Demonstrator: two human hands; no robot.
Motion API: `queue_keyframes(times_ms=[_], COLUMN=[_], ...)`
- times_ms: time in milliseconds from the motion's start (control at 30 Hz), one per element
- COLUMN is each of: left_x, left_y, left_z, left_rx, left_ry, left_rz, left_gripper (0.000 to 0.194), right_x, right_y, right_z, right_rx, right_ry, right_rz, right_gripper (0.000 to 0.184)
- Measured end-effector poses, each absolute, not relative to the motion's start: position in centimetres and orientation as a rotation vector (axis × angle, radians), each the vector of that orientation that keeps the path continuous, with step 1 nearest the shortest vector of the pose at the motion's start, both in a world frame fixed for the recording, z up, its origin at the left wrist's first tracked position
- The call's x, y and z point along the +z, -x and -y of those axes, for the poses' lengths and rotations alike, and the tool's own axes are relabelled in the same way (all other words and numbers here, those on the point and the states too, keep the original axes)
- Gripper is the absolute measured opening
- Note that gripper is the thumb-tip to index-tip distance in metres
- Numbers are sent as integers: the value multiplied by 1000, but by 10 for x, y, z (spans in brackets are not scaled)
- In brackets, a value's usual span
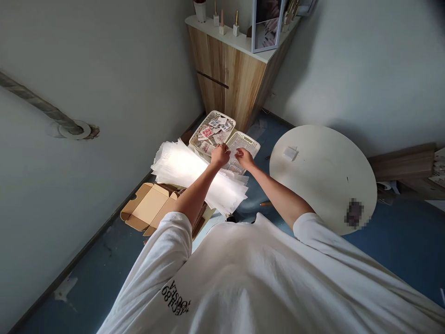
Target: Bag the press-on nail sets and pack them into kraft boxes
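Note:
Both hands meet over the white right-hand basket (pixel 255 141), which holds clear plastic pieces. My left hand (pixel 220 155) is closed, its fingers pinched together near the edge between the two baskets. Just to its right, my right hand (pixel 244 158) also pinches with thumb and fingers. Something pale and translucent shows between the hands, too small to name. The left-hand white basket (pixel 232 121), beyond my left hand, holds several small printed packets (pixel 206 132), some pink and some blue. Under my left forearm lies a spread stack of white translucent sheets (pixel 184 160).
An unfolded brown cardboard box (pixel 153 206) lies at the left, beside the sheets. To the right stands a round white table (pixel 313 181) with a small white packet (pixel 290 153). A wooden cabinet (pixel 239 69) is behind the baskets, bearing a picture frame (pixel 255 28). A pipe (pixel 41 104) leaves the left wall.

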State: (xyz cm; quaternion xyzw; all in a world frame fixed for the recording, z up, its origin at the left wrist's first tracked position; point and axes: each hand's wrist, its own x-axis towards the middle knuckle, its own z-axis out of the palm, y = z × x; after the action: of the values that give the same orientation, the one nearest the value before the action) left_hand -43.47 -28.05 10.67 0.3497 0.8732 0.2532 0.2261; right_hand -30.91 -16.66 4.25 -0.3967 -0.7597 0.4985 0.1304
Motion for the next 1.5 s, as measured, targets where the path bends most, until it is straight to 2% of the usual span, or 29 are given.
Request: queue_keyframes(times_ms=[167, 300, 400, 567, 733, 967, 1267, 1500], left_x=[112, 115, 115, 100, 68, 16, -24, -37], left_y=[406, 364, 326, 249, 151, 32, -22, -30], left_z=[246, 212, 186, 141, 104, 83, 81, 82], left_rx=[868, 831, 775, 708, 646, 494, 314, 266], left_ry=[-979, -1061, -1122, -1153, -1102, -996, -929, -942], left_rz=[-2312, -2247, -2209, -2077, -1863, -1722, -1736, -1711], left_gripper=[15, 19, 30, 45, 50, 50, 47, 28], right_x=[56, 66, 73, 75, 56, -2, -55, -59], right_y=[271, 221, 174, 76, -40, -161, -203, -204], right_z=[140, 116, 99, 69, 37, 9, -2, -5], right_rx=[1411, 1394, 1367, 1364, 1388, 1390, 1461, 1155], right_ry=[1164, 1260, 1353, 1466, 1599, 1789, 2012, 1965], right_rz=[2039, 1994, 1948, 1854, 1780, 1750, 1627, 1821], right_gripper=[42, 48, 51, 44, 39, 33, 29, 34])
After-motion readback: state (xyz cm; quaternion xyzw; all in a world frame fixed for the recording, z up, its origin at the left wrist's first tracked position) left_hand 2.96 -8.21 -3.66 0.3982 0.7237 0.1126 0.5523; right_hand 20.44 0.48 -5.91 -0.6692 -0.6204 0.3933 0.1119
